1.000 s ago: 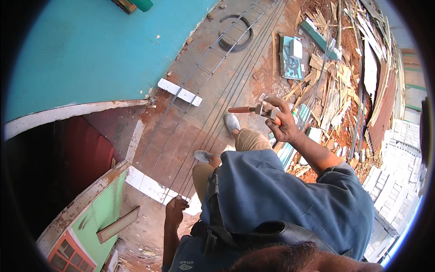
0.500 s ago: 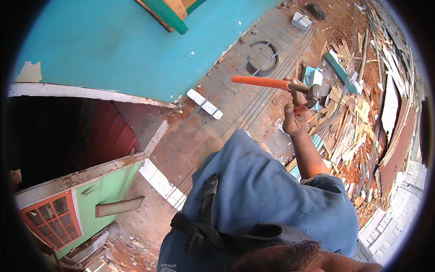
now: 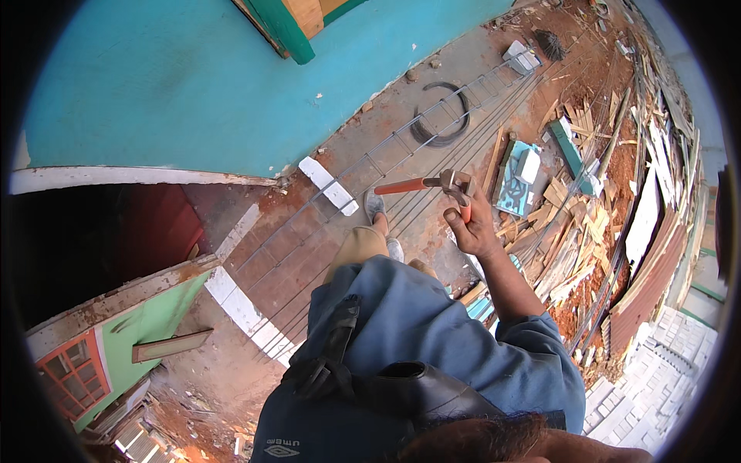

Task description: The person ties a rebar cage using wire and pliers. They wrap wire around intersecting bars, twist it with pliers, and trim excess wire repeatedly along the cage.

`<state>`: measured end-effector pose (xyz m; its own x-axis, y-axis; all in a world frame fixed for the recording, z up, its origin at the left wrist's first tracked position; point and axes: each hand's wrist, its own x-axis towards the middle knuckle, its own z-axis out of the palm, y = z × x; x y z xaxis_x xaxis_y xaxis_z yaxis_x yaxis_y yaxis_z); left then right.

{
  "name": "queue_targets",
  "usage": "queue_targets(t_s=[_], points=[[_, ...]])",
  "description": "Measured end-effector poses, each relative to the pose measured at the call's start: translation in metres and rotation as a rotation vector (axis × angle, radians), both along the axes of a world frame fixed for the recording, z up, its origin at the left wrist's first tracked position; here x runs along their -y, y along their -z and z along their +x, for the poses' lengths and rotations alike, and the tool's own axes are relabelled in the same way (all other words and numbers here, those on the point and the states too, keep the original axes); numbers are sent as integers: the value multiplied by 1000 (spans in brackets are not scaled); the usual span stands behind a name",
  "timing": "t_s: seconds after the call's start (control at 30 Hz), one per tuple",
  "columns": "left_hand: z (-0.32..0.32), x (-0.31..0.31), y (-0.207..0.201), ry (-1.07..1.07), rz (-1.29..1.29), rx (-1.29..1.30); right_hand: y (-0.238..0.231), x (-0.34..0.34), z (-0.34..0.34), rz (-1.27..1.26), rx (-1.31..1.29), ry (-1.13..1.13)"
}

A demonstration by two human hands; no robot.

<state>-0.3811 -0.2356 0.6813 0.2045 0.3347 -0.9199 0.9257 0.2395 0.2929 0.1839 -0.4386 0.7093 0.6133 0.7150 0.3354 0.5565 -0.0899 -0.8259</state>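
Note:
My right hand is raised in front of me on the right side, fingers closed round a pair of pincers. One orange handle of the pincers points left, away from the hand; the other runs down into my fingers. The dark metal head lies at the top of the hand, and the handles are spread apart. Below on the ground lies a long steel rebar frame, apart from the pincers. My left hand is out of view.
A white block lies under the rebar frame, near a black coil. My shoe is beside the bars. Broken wood and a painted rubble slab lie right. A blue wall and dark doorway stand left.
My right hand has come lower and left with the pincers, which have turned so the handle looks shorter. One of my feet now shows in front. The whole view has shifted slightly.

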Motion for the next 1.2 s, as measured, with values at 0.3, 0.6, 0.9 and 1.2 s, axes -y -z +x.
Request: queue_targets(t_s=[0.3,0.6,0.9,1.2], points=[[155,-191,77,142,183,-13,177,31,104,-1076,-390,54],[442,-148,335,-161,221,373,481,-54,244,-1127,-340,178],[577,-15,477,-511,-58,510,664,-84,342,-986,36,54],[565,-54,559,-437,-244,398,645,-111,287,-632,292,55]])
